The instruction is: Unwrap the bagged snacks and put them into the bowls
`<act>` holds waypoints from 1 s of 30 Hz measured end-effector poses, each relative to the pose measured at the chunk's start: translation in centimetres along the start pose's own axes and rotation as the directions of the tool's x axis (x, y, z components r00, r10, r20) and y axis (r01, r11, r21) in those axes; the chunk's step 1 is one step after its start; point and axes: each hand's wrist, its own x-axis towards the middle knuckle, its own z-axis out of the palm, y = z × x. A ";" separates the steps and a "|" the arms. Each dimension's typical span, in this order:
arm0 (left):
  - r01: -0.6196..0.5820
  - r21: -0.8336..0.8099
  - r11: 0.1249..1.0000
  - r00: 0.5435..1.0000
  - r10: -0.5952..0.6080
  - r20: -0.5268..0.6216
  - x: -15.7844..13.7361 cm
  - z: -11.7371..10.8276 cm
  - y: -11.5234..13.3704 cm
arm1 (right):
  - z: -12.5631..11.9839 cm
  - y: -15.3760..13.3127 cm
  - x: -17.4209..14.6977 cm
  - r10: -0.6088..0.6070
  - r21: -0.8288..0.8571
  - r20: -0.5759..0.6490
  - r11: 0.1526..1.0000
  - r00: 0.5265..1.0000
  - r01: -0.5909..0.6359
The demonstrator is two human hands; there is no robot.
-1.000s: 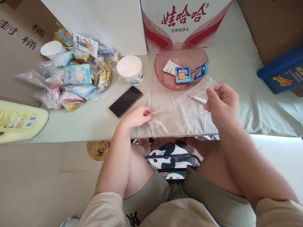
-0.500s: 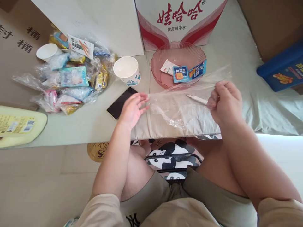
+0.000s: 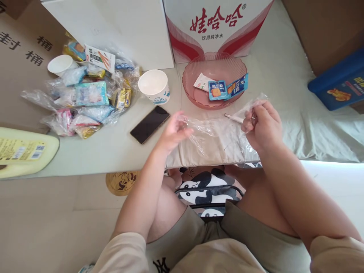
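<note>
A crumpled clear plastic bag [image 3: 203, 131] stretches loosely between my two hands above the front of the cloth-covered table. My left hand [image 3: 176, 131] is at its left end, fingers curled and slightly blurred, the film running in between thumb and fingers. My right hand [image 3: 264, 123] is closed round the bag's other end. The same hand grips a slim white pen-like tool [image 3: 234, 118], its narrow tip pointing left. Just behind the hands stands a pink ribbed bowl [image 3: 190, 96] with a few small snack packets [image 3: 217, 90] in it.
A black phone [image 3: 149, 124] lies left of my left hand, near a white paper cup [image 3: 155, 89]. Wrapped snacks [image 3: 91, 93] are heaped farther left, beside a pale yellow bottle [image 3: 28, 151]. Cartons [image 3: 218, 22] line the back; a blue container [image 3: 338, 81] is at right.
My left hand has moved right, and its fingers have curled in. My right hand has shifted slightly left, its grip kept. The plastic bag between them has gone from stretched to slack and bunched.
</note>
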 end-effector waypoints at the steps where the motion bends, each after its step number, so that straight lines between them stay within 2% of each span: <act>1: 0.060 0.066 0.996 0.996 -0.064 0.066 0.0 0.4 -0.3 | -0.1 0.2 0.1 0.002 -0.003 0.017 1.000 1.000 -0.002; 2: 0.102 0.104 0.989 0.989 -0.112 0.097 0.0 0.7 -0.4 | -0.2 0.4 0.2 0.004 -0.002 0.031 1.000 1.000 -0.004; 4: 0.133 0.050 0.990 0.989 -0.136 0.057 0.1 0.9 -0.1 | -0.6 0.5 0.5 0.019 0.007 0.038 1.000 0.999 -0.019; 7: 0.105 -0.229 0.968 0.985 -0.134 -0.112 0.3 0.2 1.4 | -1.1 0.4 0.7 0.025 0.059 0.064 0.998 0.998 -0.029; 9: 0.108 -0.341 0.934 0.966 -0.179 -0.187 0.4 -0.5 2.3 | -1.2 0.1 0.4 -0.025 0.105 0.152 0.994 0.988 0.009; 11: 0.168 -0.348 0.922 0.944 -0.252 -0.212 0.4 -0.9 2.8 | -1.1 0.1 -0.2 -0.073 0.065 0.270 0.996 0.960 0.058; 13: 0.256 -0.303 0.918 0.925 -0.324 -0.198 0.3 -1.3 2.9 | -0.9 0.2 -0.8 -0.062 -0.065 0.338 0.994 0.939 0.089; 15: 0.311 -0.264 0.913 0.916 -0.362 -0.173 0.2 -1.7 2.8 | -0.9 0.4 -1.1 -0.048 -0.164 0.317 0.981 0.947 0.105; 17: 0.303 -0.255 0.918 0.919 -0.352 -0.175 0.0 -2.2 2.8 | -1.0 0.5 -1.2 -0.057 -0.179 0.265 0.978 0.962 0.108; 19: 0.233 -0.263 0.936 0.932 -0.292 -0.213 -0.3 -2.8 2.7 | -1.2 0.3 -1.2 -0.070 -0.157 0.242 0.981 0.968 0.111; 22: 0.083 -0.215 0.973 0.961 -0.136 -0.241 -0.5 -3.5 2.4 | -1.4 -0.1 -1.4 -0.087 -0.172 0.265 0.976 0.960 0.136; 24: -0.010 -0.106 0.994 0.975 -0.013 -0.222 -0.5 -3.7 1.9 | -1.3 -0.2 -1.6 -0.137 -0.240 0.280 0.948 0.950 0.208; 27: -0.150 0.100 0.984 0.967 0.167 -0.192 -0.4 -4.0 1.0 | -1.0 -0.1 -1.7 -0.204 -0.341 0.337 0.884 0.919 0.321; 30: -0.241 0.251 0.938 0.955 0.275 -0.110 -0.1 -4.3 0.4 | -1.0 0.3 -1.2 -0.163 -0.390 0.416 0.857 0.895 0.337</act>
